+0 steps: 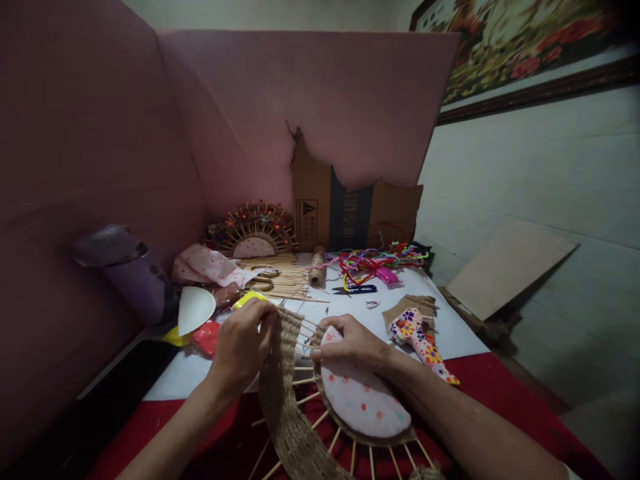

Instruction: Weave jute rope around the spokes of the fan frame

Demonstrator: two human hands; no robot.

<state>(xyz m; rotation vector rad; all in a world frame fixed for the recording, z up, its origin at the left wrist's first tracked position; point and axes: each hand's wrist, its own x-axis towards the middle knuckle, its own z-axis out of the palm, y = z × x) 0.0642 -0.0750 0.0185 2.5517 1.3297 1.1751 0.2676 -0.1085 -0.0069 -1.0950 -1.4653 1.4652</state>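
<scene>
Left hand point(244, 341): fingers pinched on the brown woven-twine band point(280, 390) | Right hand point(356, 343): fingers closed over the white, red-dotted half-round cloth pad point(363, 400) | Joining both, pale wooden sticks point(353, 457) fan above the red bench point(500, 393) | Risk: uneven tugging might loosen sticks

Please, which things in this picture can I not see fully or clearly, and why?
All in the head view:
- Woven band: its lower stretch is cut off by the bottom edge.
- Left hand: the fingers hide what exactly their tips touch.
- Padded half-circle: partly covered by the right hand.
- Cardboard: printing too small and blurred.
- Picture: cut off at the top.
</scene>
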